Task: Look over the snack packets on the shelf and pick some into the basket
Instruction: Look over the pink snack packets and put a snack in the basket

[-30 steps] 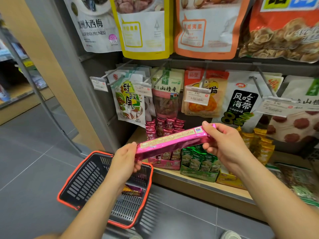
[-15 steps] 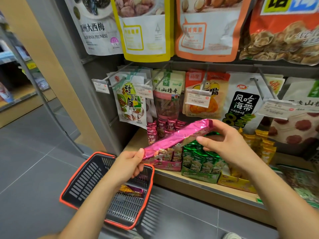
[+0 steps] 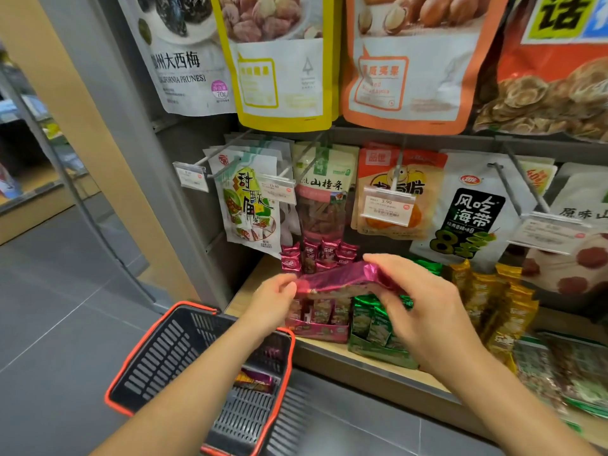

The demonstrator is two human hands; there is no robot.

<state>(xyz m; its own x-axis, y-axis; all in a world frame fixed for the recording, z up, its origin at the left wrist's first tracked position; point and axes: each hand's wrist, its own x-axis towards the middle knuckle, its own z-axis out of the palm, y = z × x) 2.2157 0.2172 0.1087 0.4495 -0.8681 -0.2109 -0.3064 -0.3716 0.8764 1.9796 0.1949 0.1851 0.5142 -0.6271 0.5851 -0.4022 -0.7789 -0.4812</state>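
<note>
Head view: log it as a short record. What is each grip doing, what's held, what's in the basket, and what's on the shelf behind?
left grip: pinches the pink packet's left end
right grip: holds the right end, fingers curled over the top
pink packet: held between both grips, in front of the shelf
basket: below the left arm, one small packet lying in it
shelf: pink box and green packets behind the grips
</note>
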